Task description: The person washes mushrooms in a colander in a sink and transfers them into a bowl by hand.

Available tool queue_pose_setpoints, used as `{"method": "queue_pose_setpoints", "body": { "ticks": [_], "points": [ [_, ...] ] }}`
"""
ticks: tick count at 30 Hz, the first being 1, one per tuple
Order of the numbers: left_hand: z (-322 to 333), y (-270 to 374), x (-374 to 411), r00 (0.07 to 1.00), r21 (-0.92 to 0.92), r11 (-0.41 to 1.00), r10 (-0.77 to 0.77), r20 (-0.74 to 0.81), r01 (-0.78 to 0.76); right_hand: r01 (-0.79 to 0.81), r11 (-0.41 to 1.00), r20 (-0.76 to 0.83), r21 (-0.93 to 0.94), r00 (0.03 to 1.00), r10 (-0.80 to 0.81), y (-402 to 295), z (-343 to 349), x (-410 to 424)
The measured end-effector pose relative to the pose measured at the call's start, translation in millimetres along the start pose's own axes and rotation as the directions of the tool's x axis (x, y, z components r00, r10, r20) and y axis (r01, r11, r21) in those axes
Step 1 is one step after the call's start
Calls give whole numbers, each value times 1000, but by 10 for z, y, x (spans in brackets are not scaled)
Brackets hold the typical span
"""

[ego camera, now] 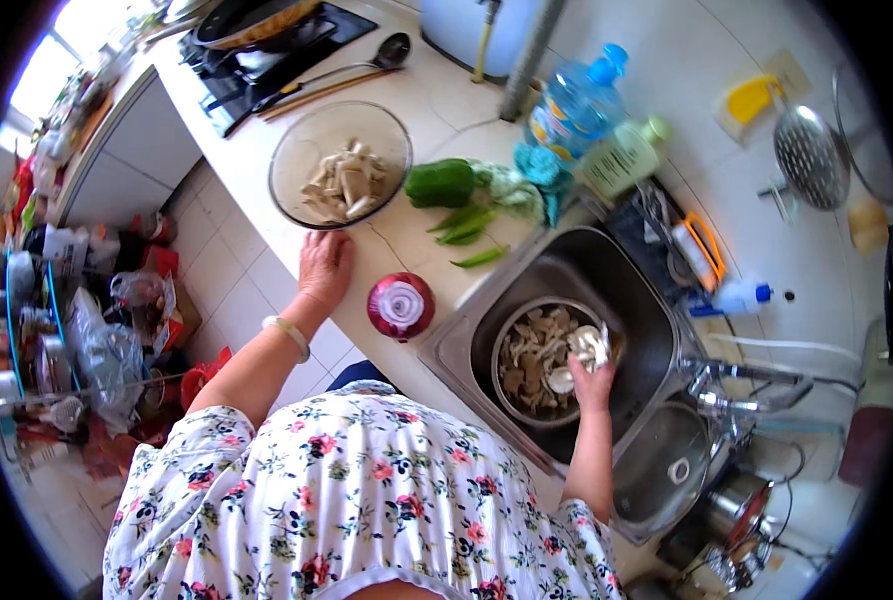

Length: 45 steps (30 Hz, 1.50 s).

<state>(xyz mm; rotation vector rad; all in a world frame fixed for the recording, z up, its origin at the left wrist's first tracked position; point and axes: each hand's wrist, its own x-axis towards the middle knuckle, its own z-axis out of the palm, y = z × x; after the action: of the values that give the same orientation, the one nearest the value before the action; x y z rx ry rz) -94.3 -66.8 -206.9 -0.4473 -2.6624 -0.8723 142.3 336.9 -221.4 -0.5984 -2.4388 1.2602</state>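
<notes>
My right hand grips a cluster of pale oyster mushrooms over a round metal basin. More mushrooms lie in the basin, which stands in the larger compartment of a stainless steel sink. On the counter's front edge rests my left hand, its fingertips close against a clear glass bowl; whether they touch the rim is unclear. Torn mushroom pieces fill the middle of that bowl. Between my left hand and the sink sits a cut red onion.
Green peppers and a teal cloth lie behind the sink's left side, near a blue pump bottle and a pale green bottle. A faucet borders the sink. A ladle lies beside the gas stove.
</notes>
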Motion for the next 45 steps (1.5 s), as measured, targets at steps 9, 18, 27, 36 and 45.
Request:
{"method": "queue_pose_setpoints", "body": {
  "ticks": [9, 18, 27, 36, 45],
  "points": [
    [-45, 1, -2, 999, -26, 998, -51, 14, 52, 152, 950, 53, 274, 984, -173, -1564, 131, 711],
    [-61, 9, -13, 998, -33, 998, -56, -11, 55, 90, 462, 182, 882, 840, -511, -3102, 2210, 1626],
    [-40, -18, -8, 1000, -37, 999, -22, -2, 22, 282, 921, 480, 269, 790, -382, -2969, 2452, 1710],
    [11, -4, 4, 1000, -29, 1000, 10, -8, -10, -332, 786, 339, 521, 926, 166, -769, 517, 957],
    [29, -14, 10, 999, 29, 999, 22, 32, -23, -493, 769, -44, -407, 852, 522, 1377, 57, -290]
  ]
}}
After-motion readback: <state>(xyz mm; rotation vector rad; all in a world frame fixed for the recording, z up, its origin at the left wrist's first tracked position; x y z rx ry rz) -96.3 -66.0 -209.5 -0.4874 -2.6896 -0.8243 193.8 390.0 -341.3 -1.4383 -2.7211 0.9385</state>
